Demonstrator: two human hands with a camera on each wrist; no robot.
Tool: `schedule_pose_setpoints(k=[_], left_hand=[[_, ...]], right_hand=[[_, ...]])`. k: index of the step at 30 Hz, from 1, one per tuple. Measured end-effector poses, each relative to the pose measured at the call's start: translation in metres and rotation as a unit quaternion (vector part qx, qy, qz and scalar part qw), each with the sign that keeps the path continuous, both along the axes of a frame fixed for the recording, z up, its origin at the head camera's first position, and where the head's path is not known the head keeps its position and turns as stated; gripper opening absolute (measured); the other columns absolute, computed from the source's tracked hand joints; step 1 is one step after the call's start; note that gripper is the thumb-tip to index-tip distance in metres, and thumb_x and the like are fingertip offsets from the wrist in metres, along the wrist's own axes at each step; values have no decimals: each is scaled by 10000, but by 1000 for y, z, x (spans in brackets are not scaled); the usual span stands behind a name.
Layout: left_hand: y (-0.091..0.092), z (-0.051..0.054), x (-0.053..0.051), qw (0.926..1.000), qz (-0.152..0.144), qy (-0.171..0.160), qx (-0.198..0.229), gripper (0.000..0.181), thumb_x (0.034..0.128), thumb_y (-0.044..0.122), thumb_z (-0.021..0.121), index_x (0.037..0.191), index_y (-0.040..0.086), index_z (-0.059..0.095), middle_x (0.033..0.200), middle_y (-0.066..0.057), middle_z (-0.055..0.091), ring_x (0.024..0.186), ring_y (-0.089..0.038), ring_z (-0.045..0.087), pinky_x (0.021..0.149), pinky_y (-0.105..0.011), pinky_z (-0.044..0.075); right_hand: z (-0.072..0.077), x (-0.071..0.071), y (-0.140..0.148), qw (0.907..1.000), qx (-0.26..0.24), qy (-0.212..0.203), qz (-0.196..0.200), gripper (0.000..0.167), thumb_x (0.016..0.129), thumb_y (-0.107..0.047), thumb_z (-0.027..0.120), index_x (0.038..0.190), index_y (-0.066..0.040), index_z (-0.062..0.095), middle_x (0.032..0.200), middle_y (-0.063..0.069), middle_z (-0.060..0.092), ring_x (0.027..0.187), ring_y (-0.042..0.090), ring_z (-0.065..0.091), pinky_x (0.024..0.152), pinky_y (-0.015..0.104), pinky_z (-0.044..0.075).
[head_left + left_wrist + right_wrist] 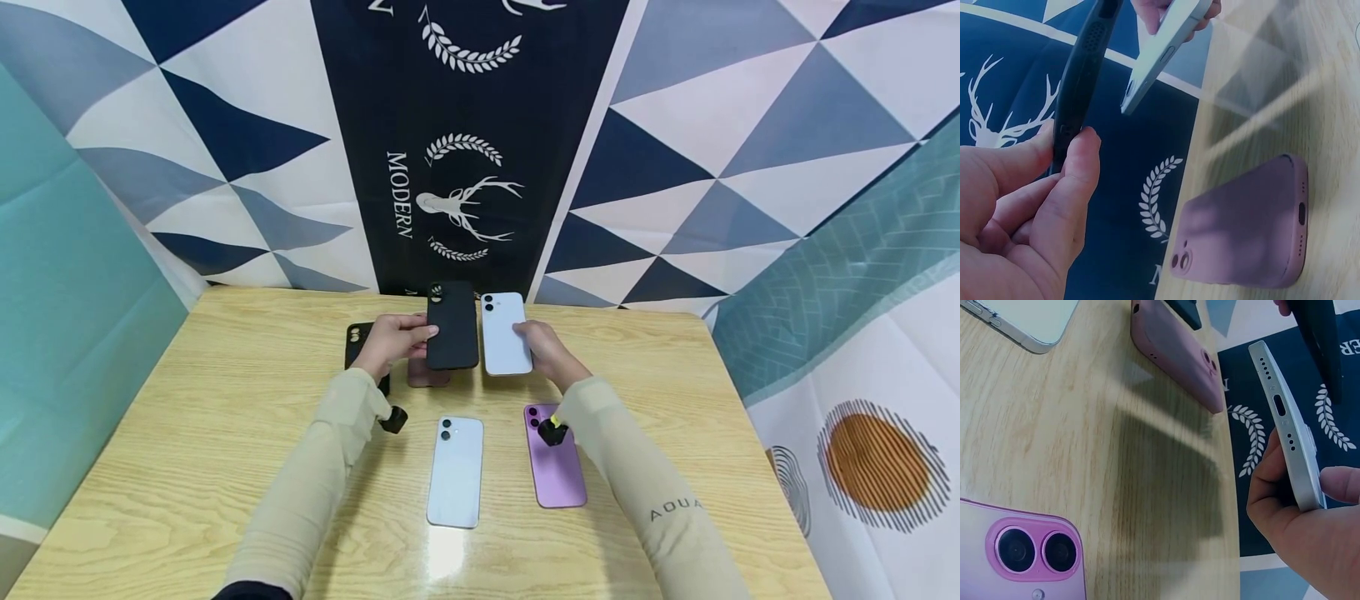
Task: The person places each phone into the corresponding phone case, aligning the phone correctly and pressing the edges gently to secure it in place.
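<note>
My left hand (pixel 392 342) pinches the edge of a black phone case (pixel 453 333), raised above the far part of the table. Whether a phone sits inside that case I cannot tell. In the left wrist view the black case (pixel 1082 81) is seen edge-on between thumb and fingers. Just right of it, my right hand (pixel 549 352) grips a pale white-blue phone (pixel 506 337) by its right side, camera side up. The right wrist view shows this phone's (pixel 1285 425) bottom edge with its charging port. A small gap separates the two held things.
Under the held case lies a pink phone case (pixel 428 375). Left of it, another black case (pixel 357 337) is partly covered by my left hand. Nearer me lie a white phone (pixel 456 479) and a purple phone (pixel 557 479). A patterned cloth (pixel 465 108) hangs behind the table (pixel 225 400).
</note>
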State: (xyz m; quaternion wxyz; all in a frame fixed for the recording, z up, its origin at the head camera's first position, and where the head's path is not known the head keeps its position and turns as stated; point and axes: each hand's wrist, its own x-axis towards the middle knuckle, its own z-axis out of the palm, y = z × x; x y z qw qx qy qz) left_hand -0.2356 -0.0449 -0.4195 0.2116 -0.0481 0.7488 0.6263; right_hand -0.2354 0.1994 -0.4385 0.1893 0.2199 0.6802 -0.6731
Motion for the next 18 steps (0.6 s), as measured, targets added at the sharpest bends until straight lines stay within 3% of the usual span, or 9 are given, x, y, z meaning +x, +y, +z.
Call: schedule_pose_setpoints(k=[8, 18], left_hand=[[12, -7, -1, 10000, 44, 28, 39, 411, 881, 157, 658, 1272, 59, 575, 1185, -158, 615, 657, -77, 599, 761, -305, 581], [23, -9, -1, 9999, 78, -21, 119, 406, 874, 145, 664, 1260, 46, 581, 1138, -158, 622, 638, -73, 607, 711, -268, 581]], right_hand=[[2, 1, 1, 9998, -97, 153, -16, 544, 989, -160, 319, 1476, 7, 143, 1429, 195, 322, 1251, 291, 395, 1090, 411, 353], [3, 4, 0, 9997, -206, 105, 26, 545, 989, -158, 322, 1484, -19, 141, 1449, 176, 308, 1303, 296, 362, 1117, 408, 321]])
